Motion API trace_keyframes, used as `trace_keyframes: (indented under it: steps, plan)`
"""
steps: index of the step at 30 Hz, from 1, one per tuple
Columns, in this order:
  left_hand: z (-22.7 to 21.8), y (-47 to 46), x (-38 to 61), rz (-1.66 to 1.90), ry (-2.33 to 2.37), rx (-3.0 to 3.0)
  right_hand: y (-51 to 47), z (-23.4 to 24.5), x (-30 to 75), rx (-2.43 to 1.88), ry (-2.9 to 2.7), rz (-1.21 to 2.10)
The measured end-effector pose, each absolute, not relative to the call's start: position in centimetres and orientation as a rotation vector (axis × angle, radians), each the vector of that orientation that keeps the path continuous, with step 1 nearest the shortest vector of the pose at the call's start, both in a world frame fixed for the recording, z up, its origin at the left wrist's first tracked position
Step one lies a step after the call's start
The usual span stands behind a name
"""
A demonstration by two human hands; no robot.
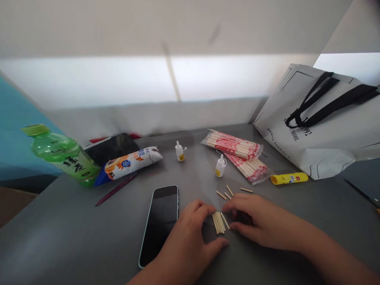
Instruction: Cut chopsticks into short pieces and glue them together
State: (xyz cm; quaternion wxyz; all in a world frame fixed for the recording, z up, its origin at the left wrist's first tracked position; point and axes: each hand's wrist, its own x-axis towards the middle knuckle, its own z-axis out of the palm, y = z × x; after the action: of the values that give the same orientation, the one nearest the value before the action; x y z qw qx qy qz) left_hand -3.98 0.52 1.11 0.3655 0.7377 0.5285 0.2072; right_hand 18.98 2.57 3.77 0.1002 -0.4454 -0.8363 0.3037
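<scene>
A small row of short wooden sticks (218, 223) lies side by side on the grey table between my hands. One more stick (225, 221) rests at a slant along the row's right side. My left hand (194, 233) curves around the row from the left, index fingertip at its upper end and thumb below its lower end, fingers apart. From the right, my right hand (252, 219) has its index finger and thumb spread beside the slanted stick; whether they touch it I cannot tell. Several loose sticks (228, 195) are scattered just beyond my right hand.
A phone (160, 221) lies left of my left hand. Farther back stand two small glue bottles (179, 152), with packs of wooden sticks (233, 144) and a yellow tube (289, 178) to the right. A green bottle (65, 154), snack bag (130, 162) and white tote bag (320, 122) flank them.
</scene>
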Motion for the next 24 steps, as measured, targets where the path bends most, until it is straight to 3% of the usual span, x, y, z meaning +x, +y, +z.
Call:
trace_keyframes:
  steps: [12, 19, 24]
  plan:
    - [1.0, 0.3, -3.8, 0.516, 1.369, 1.902, 3.9, 3.8, 20.7, -1.439, -2.331, 0.682]
    - [1.2, 0.4, -3.9, 0.504, 1.369, 1.898, 1.0, 3.8, 19.6, -1.48, -2.443, 0.851]
    - [1.4, 0.2, -3.8, 0.543, 1.399, 1.9, 2.0, 4.9, 20.9, -1.497, -2.554, 0.554]
